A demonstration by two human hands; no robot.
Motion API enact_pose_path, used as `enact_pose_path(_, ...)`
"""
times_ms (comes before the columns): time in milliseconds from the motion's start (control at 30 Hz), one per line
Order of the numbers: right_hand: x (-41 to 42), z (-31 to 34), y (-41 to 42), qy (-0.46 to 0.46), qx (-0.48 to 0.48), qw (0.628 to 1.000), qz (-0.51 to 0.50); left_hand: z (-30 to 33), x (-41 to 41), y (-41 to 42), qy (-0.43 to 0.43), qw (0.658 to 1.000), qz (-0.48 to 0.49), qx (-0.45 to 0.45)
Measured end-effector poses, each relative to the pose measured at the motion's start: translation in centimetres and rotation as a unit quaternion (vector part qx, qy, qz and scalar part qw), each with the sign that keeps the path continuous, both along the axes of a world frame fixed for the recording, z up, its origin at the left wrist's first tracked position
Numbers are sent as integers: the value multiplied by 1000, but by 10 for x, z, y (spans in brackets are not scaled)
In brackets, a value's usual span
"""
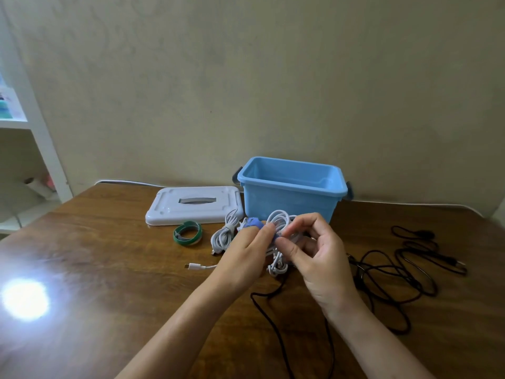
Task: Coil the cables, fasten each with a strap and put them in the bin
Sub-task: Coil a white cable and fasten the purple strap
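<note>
Both hands work just below the middle of the frame, in front of the bin: the left hand (pixel 247 248) has its fingers curled round a blue strap (pixel 255 224) and the right hand (pixel 314 250) pinches the coiled white cable (pixel 278 228) with thumb and forefinger, the other fingers loosely bent, so each grip is closed on its own thing. The step in hand looks like fastening the strap round this coil. To do it well, I judge the right hand should keep the loops bunched tight while the left draws the strap snug round the narrow waist of the bundle and presses its end flat so that it holds; a slack wrap would let the loops spring apart. One white plug end (pixel 188 266) trails on the worktop (pixel 109 255) left of the hands and could need tucking in first. Another white coil (pixel 225 233) lies just left of the hands, whether strapped I cannot tell. A green strap (pixel 188 232) lies curled centre left, near the pale lid (pixel 191 205). The open blue bin (pixel 292 187) stands just behind the hands, apparently with nothing in it yet. Loose black cables (pixel 396 272) sprawl at right and lower centre, one strand running under the forearms, where it might snag.
</note>
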State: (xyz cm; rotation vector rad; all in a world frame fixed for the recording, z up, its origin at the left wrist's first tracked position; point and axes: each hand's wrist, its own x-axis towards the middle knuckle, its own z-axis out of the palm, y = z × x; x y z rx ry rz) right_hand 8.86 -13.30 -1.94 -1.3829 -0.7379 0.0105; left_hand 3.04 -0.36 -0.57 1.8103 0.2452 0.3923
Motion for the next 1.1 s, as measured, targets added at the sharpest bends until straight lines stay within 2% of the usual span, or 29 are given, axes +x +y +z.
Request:
enact_pose_path(167,4,0,-5,13,-20,1000,-19,-1,2,6,4,998,41,-43)
enact_pose_path(300,11,-1,-10,34,-72,996,-29,3,-2,7,-16,997,16,-72)
enact_pose_path(433,21,-3,-15,44,-143,989,18,3,-4,8,-32,996,-33,-82)
enact_pose_path(567,30,-8,-19,10,-181,983,9,-1,-4,8,-30,998,-39,-34)
enact_pose_path(767,39,2,-34,70,-231,963,121,-4,-4,10,-50,993,-98,30)
enact_pose_path(900,47,5,-43,92,-257,951,145,-8,-3,8,-56,984,-145,85)
enact_pose_path(1033,50,8,-48,163,-226,946,163,-14,-1,6,-39,977,-145,153)
enact_pose_path(1100,48,8,-46,170,-224,948,150,-16,-1,5,-30,972,-138,187)
